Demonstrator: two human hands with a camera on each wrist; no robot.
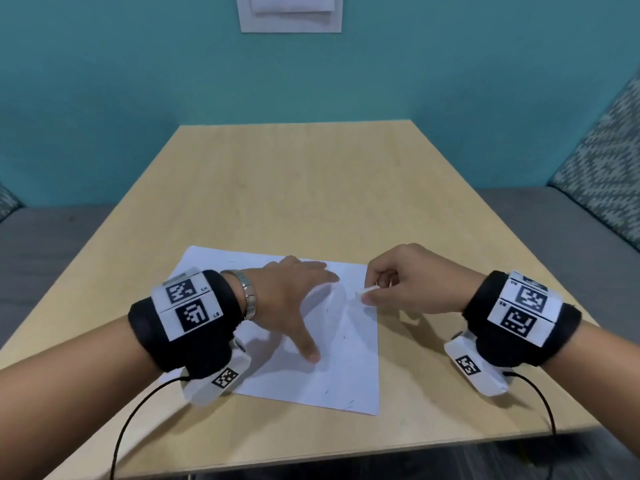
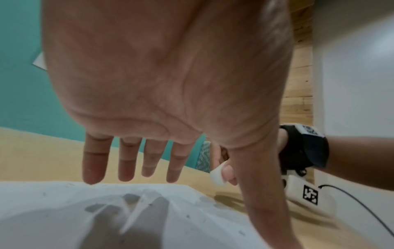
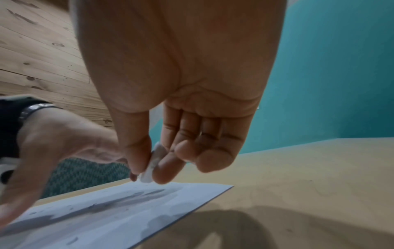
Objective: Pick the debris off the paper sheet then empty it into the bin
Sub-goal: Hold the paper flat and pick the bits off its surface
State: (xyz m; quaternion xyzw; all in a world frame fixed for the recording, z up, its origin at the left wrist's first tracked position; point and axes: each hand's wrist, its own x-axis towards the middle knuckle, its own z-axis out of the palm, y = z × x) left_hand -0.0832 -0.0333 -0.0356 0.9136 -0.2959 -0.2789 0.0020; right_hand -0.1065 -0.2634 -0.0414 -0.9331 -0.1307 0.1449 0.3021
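Now the left hand is spread flat on the paper sheet, fingers straight and splayed, thumb reaching out toward the near side, holding nothing, just pressing the sheet to the desk. Across from it, the right hand hovers over the sheet's far right corner, fingers curled in, thumb and forefinger pinching a small white piece. From the right wrist view that piece is clamped between the thumb pad and the first finger, its lower end poking out just above the paper; the other fingers fold loosely behind it. The left wrist view catches the same white piece beyond the left thumb, just off the sheet's edge.

Under and between both sets of fingers the sheet lies on the desk, a soft ridge rising in it between the left fingertips and the right pinch. Tiny dark specks of debris are scattered over the paper, near the left thumb and on toward the near right corner. Whether the white piece is debris or an eraser, I cannot tell. No bin shows in any view.
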